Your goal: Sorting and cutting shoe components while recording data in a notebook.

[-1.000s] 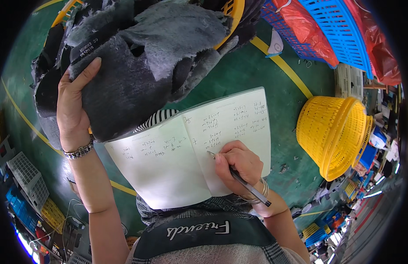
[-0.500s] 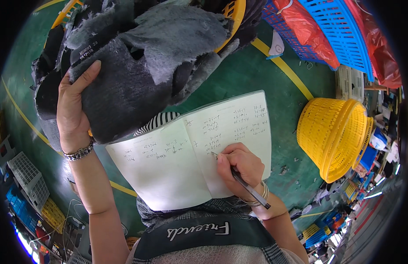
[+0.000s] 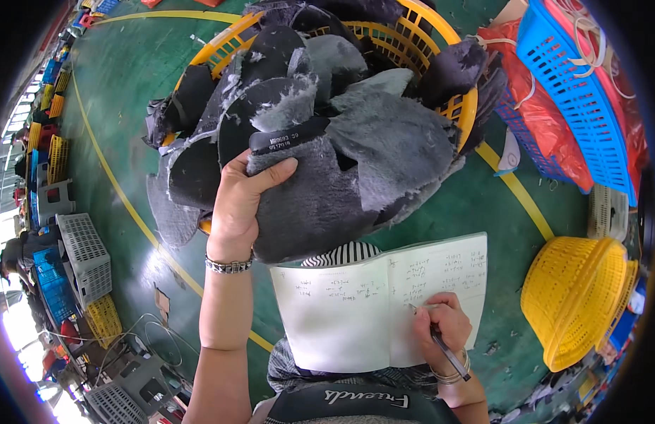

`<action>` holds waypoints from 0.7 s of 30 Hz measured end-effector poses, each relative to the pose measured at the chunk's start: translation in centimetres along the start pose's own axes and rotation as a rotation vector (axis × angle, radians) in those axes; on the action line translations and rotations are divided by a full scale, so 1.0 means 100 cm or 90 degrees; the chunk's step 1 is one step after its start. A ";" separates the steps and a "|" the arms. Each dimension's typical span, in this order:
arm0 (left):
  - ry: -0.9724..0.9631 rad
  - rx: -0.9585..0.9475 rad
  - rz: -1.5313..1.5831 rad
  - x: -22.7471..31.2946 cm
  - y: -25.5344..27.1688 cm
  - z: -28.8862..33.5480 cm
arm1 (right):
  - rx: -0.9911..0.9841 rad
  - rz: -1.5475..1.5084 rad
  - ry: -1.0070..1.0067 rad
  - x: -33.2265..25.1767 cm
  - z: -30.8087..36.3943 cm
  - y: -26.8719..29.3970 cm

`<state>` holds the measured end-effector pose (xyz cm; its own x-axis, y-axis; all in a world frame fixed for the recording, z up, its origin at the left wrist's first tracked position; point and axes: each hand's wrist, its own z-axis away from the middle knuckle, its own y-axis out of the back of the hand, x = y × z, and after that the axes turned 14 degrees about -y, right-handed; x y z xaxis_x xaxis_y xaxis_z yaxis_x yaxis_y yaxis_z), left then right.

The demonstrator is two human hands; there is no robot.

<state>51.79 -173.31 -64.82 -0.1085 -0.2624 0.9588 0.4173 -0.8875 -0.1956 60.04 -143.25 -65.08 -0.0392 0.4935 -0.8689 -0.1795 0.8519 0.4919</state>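
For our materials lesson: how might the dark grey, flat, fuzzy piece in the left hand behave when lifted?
The grey piece is probably light, looking thin; likely not slippery, given its fuzzy surface; perhaps fairly stiff, lying flat.

Your right hand [image 3: 446, 332] can pass rightward over the green floor [image 3: 509, 297] between the notebook [image 3: 334, 318] and the stacked yellow baskets [image 3: 567, 293]. Dark pieces [image 3: 306, 201], heaped past the filled basket's rim [image 3: 430, 32], block you on the far side. Left of your left hand [image 3: 239, 201], you have room as far as the grey crate [image 3: 88, 254].
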 end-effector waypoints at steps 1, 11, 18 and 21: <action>0.001 0.002 0.000 0.000 0.001 0.001 | 0.000 -0.001 0.003 0.001 0.000 -0.001; 0.023 0.024 0.015 -0.003 -0.001 -0.006 | 0.006 0.000 0.037 0.006 -0.004 0.000; 0.017 0.012 0.041 0.006 0.004 -0.009 | 0.013 -0.103 -0.010 0.001 -0.004 0.004; 0.036 0.016 0.044 0.001 0.006 -0.009 | -0.006 -0.086 -0.010 0.003 -0.006 0.001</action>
<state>51.19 -174.23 -65.00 -0.1290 -0.3445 0.9299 0.4474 -0.8571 -0.2554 59.46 -143.09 -65.32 0.0007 0.3765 -0.9264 -0.1919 0.9092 0.3694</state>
